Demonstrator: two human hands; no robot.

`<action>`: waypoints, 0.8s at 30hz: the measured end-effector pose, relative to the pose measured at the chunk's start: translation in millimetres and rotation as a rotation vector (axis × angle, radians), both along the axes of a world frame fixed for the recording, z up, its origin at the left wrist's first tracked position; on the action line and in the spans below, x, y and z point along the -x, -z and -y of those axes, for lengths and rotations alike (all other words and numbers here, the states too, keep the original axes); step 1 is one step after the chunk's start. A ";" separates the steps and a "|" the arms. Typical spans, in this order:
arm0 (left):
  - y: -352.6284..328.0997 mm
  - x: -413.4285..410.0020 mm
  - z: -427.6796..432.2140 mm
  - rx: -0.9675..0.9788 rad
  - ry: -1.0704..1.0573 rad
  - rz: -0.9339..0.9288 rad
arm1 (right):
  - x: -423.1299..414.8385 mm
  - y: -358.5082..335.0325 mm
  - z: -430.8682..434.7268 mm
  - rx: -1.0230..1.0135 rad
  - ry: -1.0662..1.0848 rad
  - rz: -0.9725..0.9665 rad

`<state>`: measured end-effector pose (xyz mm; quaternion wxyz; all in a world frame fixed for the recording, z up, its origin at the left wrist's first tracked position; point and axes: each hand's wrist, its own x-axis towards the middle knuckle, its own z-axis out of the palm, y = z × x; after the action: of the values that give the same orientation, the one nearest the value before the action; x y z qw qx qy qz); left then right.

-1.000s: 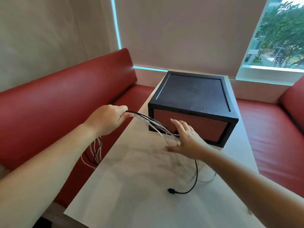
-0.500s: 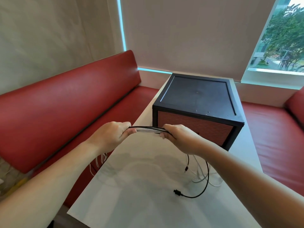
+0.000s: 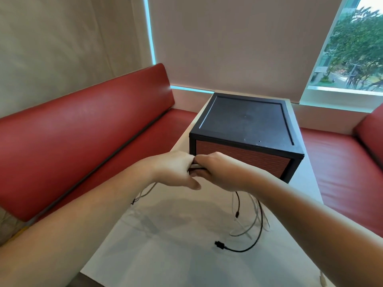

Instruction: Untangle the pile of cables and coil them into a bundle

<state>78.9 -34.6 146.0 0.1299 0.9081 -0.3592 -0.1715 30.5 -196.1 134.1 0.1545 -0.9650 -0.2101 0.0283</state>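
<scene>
Cables (image 3: 196, 166) held above bench (image 3: 165, 255). Left hand (image 3: 174, 170) and right hand (image 3: 219, 172) touch, both clamped on the strands. Tails hang either side, some reaching the bench. Judgement: anchor with left, draw equal loops with right, avoid twists.

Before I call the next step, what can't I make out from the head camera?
- Head view, cables: the left hand and right hand cover them; strand count hidden.
- Head view, loose ends at left: partly behind the left forearm.
- Head view, hanging strands under the right hand: too thin and overlapped to judge tangles.
- Head view, white piece bottom right: cut by the frame edge.
</scene>
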 end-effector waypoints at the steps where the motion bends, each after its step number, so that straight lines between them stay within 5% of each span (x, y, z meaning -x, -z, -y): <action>1: -1.1 -0.1 -1.0 0.003 -0.030 0.048 | -0.3 -0.6 7.1 -0.035 0.017 -0.028; 4: 0.0 -3.8 -11.5 0.034 -0.148 0.171 | 5.1 8.2 33.2 -0.100 0.111 -0.155; 24: 4.4 -33.0 -42.9 0.206 -0.370 0.446 | 8.4 46.1 68.3 -0.255 0.274 -0.181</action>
<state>111.8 8.3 141.6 0.1682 0.9555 -0.2229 0.0956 22.1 -264.3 88.0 0.2961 -0.9507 -0.0639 0.0666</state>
